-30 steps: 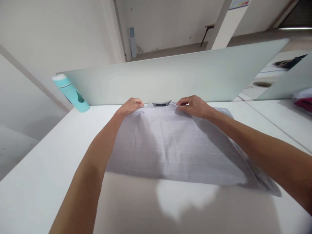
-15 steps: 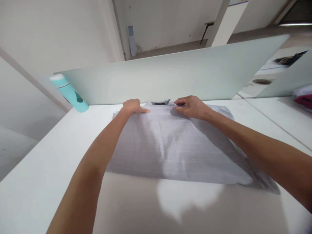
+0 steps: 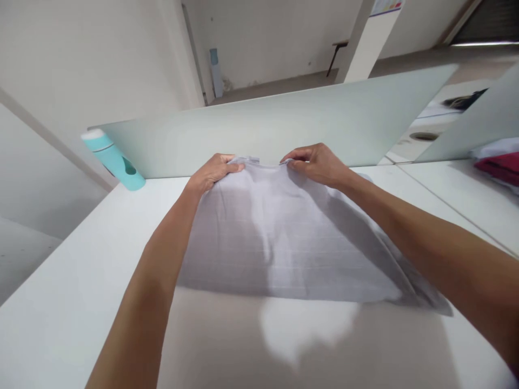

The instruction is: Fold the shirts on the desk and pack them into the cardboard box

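A light grey shirt [image 3: 279,237] with faint stripes is spread over the white table [image 3: 101,259], its far edge raised off the surface. My left hand [image 3: 214,170] pinches that raised edge on the left, thumb on the near side. On the right, my right hand [image 3: 314,165] grips the same edge between thumb and fingers. Between the two hands the cloth dips slightly. The shirt's near hem rests toward me, and a loose corner trails to the lower right under my right forearm.
A turquoise bottle-shaped holder [image 3: 117,162] with a white top stands at the table's far left corner. A frosted glass partition [image 3: 251,129] runs along the back edge. Red and white folded cloth [image 3: 500,165] lies at the far right.
Both hands have closed on the shirt's far edge and lifted it off the table. The dark collar opening seen before is now out of sight. The view has shifted slightly.
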Demonstrator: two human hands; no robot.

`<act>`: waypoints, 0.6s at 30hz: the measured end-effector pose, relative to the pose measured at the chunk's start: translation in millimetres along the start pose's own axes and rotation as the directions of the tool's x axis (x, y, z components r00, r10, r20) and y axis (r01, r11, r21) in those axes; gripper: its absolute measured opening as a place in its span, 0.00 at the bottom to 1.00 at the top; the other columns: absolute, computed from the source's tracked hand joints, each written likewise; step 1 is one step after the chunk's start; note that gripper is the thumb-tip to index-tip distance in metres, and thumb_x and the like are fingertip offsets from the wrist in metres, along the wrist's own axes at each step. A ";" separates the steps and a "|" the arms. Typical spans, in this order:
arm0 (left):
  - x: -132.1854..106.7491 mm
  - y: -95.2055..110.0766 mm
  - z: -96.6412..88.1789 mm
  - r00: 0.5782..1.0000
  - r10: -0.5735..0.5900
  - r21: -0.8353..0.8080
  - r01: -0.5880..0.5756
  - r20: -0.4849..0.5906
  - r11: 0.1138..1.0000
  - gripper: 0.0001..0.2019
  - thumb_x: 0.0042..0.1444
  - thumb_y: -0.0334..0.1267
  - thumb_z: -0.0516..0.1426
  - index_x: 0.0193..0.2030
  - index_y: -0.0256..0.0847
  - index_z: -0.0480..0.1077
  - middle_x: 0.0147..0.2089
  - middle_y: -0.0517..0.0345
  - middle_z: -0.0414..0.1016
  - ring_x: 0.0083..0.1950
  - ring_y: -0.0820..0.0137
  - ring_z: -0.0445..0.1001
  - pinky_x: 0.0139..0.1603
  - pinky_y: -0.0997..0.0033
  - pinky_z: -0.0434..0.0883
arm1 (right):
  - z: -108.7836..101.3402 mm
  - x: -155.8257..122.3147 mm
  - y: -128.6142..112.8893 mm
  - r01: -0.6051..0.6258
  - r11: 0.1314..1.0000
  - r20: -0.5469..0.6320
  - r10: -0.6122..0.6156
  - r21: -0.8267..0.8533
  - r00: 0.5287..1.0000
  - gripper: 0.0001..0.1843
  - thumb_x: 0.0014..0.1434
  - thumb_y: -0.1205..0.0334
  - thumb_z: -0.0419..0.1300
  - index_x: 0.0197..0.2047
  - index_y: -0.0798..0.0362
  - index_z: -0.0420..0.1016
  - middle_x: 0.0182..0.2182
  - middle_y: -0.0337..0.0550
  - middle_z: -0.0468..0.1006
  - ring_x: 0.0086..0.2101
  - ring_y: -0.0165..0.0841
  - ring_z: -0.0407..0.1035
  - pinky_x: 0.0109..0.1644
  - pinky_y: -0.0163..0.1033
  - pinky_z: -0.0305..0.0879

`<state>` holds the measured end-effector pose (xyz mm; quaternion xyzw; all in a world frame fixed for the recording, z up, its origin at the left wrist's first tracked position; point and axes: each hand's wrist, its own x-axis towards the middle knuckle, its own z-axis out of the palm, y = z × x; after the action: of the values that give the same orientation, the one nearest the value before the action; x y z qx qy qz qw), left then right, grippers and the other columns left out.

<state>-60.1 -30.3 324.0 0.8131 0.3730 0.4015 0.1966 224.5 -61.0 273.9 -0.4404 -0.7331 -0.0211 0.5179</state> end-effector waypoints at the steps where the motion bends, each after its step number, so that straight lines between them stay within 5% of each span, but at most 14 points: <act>1: 5.0 -4.8 3.5 1.000 -0.017 0.042 0.017 0.011 0.999 0.08 0.53 0.40 0.66 0.38 0.39 0.81 0.42 0.53 0.83 0.44 0.65 0.78 0.50 0.66 0.73 | 5.5 5.5 4.2 -0.019 0.999 0.010 0.019 -0.027 1.000 0.16 0.60 0.62 0.60 0.46 0.53 0.87 0.35 0.43 0.84 0.34 0.35 0.74 0.40 0.38 0.70; 7: 24.7 -34.5 20.3 0.999 -0.038 0.258 0.039 -0.011 0.965 0.12 0.53 0.40 0.63 0.42 0.39 0.84 0.43 0.54 0.84 0.48 0.62 0.79 0.54 0.66 0.72 | 44.1 19.9 26.5 -0.113 0.900 0.030 0.139 -0.421 0.990 0.21 0.60 0.65 0.60 0.54 0.49 0.87 0.44 0.46 0.86 0.45 0.42 0.78 0.52 0.43 0.72; 13: 27.9 -31.4 23.2 1.000 0.011 0.454 -0.011 0.003 0.891 0.12 0.50 0.37 0.64 0.42 0.39 0.84 0.47 0.49 0.84 0.49 0.58 0.78 0.54 0.62 0.71 | 43.8 18.5 25.5 -0.097 0.873 0.001 0.111 -0.478 0.994 0.22 0.64 0.64 0.57 0.55 0.48 0.87 0.47 0.47 0.86 0.50 0.48 0.78 0.56 0.48 0.72; 18: 34.6 -24.6 28.7 0.994 0.108 0.248 -0.104 -0.002 0.963 0.10 0.56 0.38 0.59 0.39 0.37 0.82 0.39 0.52 0.81 0.42 0.64 0.77 0.50 0.65 0.72 | 40.4 27.0 16.1 -0.057 0.923 -0.100 0.021 -0.381 0.995 0.22 0.63 0.67 0.56 0.53 0.49 0.88 0.47 0.47 0.86 0.47 0.45 0.79 0.54 0.46 0.72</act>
<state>-34.4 11.4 309.0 0.8469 0.3775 0.3679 0.0692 203.3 -14.7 269.4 -0.5460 -0.6808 -0.1741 0.4561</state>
